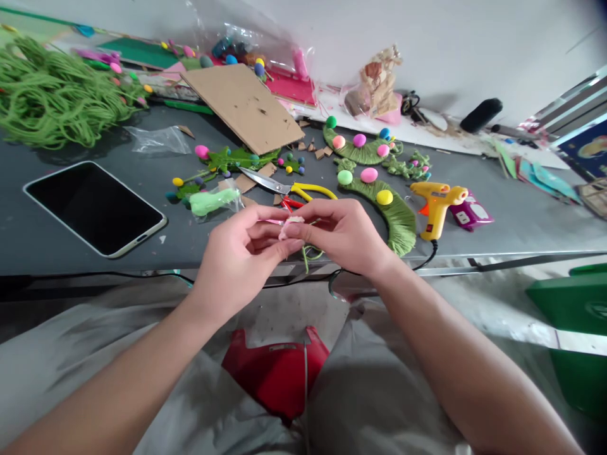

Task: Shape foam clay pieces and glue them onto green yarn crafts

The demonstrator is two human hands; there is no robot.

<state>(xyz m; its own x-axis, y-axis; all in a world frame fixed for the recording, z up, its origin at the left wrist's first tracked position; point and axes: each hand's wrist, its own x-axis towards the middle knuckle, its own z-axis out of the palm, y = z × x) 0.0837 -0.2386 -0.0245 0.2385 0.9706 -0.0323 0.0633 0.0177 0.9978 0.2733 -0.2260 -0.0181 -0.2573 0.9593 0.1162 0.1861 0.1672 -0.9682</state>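
My left hand [239, 253] and my right hand [339, 235] meet at the table's front edge, fingertips closed together on a small pale pink, soft-looking piece [290, 227]. Most of that piece is hidden by the fingers, so its kind is unclear. A thin green strand [309, 258] hangs below the right fingers. Just behind the hands lie scissors [289, 188] with yellow handles and a red-handled tool [290, 203], partly covered. A light green lump of clay in clear plastic [215, 202] rests beside my left hand. Right of my right hand curves a green yarn-wrapped arc [401, 221] bearing coloured eggs.
A phone [95, 208] lies at the left, below a heap of green yarn [52, 95]. Cardboard [246, 104] sits behind the scissors. A yellow glue gun [436, 205], its cord trailing over the edge, stands by a purple packet [471, 212]. A green bin [573, 303] is at lower right.
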